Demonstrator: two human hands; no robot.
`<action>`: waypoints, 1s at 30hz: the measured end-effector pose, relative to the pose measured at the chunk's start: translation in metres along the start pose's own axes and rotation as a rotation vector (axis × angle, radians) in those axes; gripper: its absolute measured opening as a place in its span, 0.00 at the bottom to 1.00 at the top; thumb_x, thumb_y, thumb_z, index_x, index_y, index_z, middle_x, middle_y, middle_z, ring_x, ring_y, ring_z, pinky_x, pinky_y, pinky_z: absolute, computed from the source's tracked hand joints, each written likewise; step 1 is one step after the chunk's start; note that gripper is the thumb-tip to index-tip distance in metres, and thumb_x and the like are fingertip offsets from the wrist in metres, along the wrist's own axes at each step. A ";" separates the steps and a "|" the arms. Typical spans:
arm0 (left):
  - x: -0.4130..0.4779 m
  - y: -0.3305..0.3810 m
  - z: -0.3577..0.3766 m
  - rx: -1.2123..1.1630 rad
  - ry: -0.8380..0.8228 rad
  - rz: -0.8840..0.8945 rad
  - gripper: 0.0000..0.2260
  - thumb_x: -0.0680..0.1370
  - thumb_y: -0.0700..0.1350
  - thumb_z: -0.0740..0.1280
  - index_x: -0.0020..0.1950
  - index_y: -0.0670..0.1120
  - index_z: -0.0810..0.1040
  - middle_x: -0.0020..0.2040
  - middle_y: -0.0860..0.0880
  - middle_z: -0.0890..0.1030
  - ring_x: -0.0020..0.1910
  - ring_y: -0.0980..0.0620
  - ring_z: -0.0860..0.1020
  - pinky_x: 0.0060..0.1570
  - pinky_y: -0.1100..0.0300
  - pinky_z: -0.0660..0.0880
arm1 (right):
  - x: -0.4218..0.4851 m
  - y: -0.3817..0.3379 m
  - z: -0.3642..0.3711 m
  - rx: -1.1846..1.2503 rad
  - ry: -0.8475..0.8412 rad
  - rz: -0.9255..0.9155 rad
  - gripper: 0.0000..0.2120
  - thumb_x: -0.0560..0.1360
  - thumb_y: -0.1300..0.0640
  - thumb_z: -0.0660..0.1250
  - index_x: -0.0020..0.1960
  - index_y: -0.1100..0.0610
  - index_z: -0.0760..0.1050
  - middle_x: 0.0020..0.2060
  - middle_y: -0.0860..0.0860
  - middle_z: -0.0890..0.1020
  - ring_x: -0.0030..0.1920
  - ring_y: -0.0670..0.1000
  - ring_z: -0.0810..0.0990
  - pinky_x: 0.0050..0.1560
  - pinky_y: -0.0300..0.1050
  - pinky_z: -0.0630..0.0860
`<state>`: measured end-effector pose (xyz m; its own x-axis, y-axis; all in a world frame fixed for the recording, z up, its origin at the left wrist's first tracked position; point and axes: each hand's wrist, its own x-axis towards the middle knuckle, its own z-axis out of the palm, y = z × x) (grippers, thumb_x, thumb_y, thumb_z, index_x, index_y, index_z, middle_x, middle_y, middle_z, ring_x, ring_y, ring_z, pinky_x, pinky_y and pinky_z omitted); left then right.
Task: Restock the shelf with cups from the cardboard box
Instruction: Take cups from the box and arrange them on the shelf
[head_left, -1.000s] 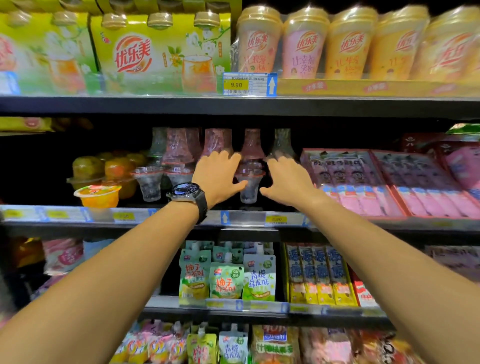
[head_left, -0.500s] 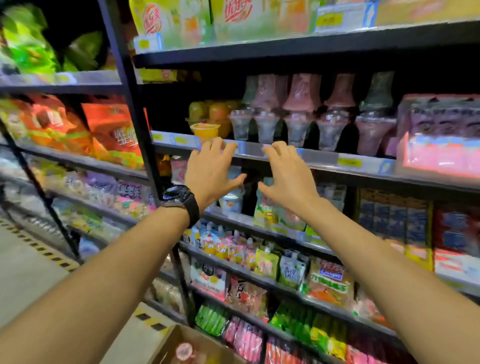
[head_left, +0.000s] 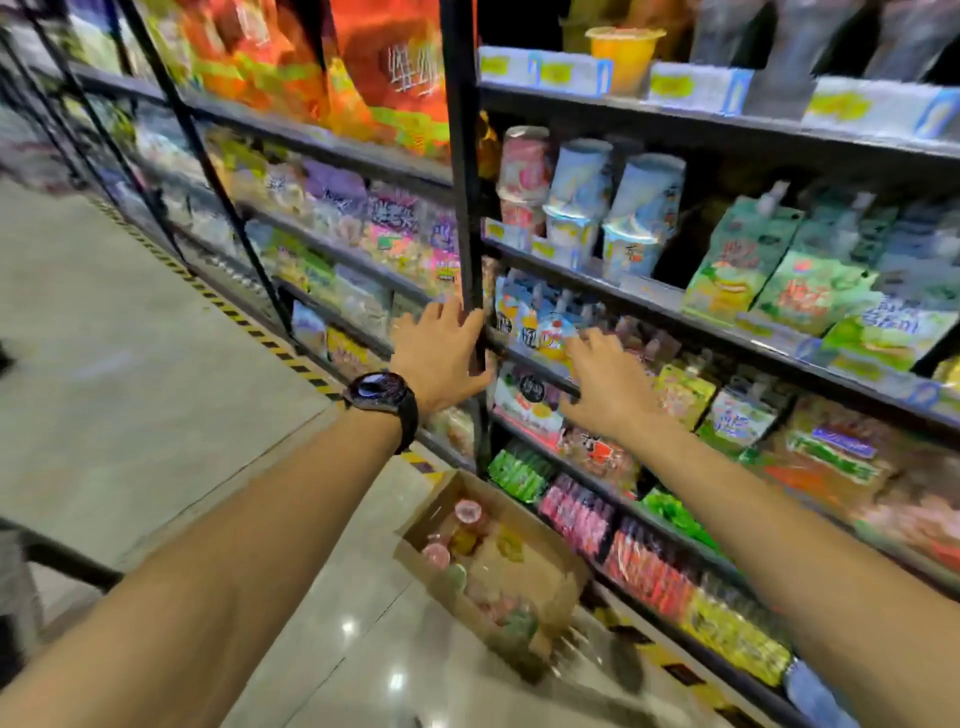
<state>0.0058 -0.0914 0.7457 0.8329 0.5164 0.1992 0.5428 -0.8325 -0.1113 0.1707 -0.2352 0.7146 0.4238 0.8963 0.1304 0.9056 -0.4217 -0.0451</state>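
Observation:
An open cardboard box (head_left: 558, 566) lies on the floor at the foot of the shelf, with several pink, orange and green lidded cups (head_left: 467, 512) inside. My left hand (head_left: 441, 353), with a black watch on its wrist, hangs open in the air in front of the black shelf post, fingers spread. My right hand (head_left: 605, 384) is open too, in front of the lower shelves, holding nothing. Both hands are well above the box. An orange cup (head_left: 623, 47) stands on the upper shelf (head_left: 691, 122) at the top of the view.
A black upright post (head_left: 462, 208) divides two shelf bays packed with snack bags, pouches and stacked tubs (head_left: 644, 208). Yellow-black tape (head_left: 249, 327) runs along the shelf base. The pale tiled floor (head_left: 130, 364) stretches left; a dark rail (head_left: 62, 561) crosses the lower left.
The view has swung down and left, bringing the box on the floor into sight. Both open hands have dropped from the cup shelf to the lower shelves.

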 end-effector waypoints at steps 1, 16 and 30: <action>-0.005 -0.009 0.011 -0.008 -0.026 0.011 0.27 0.78 0.62 0.61 0.71 0.47 0.64 0.64 0.42 0.69 0.62 0.39 0.69 0.57 0.42 0.71 | -0.001 -0.009 0.014 0.000 -0.033 0.016 0.34 0.71 0.45 0.70 0.70 0.59 0.62 0.64 0.58 0.68 0.64 0.60 0.67 0.57 0.52 0.71; -0.031 -0.088 0.194 -0.153 -0.473 0.058 0.33 0.75 0.65 0.62 0.74 0.49 0.62 0.67 0.43 0.70 0.64 0.41 0.71 0.57 0.46 0.72 | -0.045 -0.069 0.185 0.257 -0.405 0.443 0.32 0.71 0.48 0.71 0.70 0.56 0.63 0.64 0.55 0.68 0.65 0.57 0.67 0.58 0.52 0.73; -0.011 -0.096 0.424 -0.246 -0.676 -0.041 0.27 0.73 0.65 0.64 0.67 0.54 0.65 0.54 0.49 0.73 0.51 0.45 0.74 0.46 0.51 0.74 | 0.005 -0.067 0.390 0.474 -0.638 0.573 0.38 0.70 0.44 0.70 0.75 0.55 0.60 0.66 0.56 0.68 0.71 0.60 0.62 0.67 0.53 0.68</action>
<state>-0.0093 0.0679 0.3412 0.7403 0.4931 -0.4570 0.6013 -0.7896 0.1220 0.1176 -0.1491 0.3318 0.6033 0.5379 -0.5888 0.4136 -0.8423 -0.3458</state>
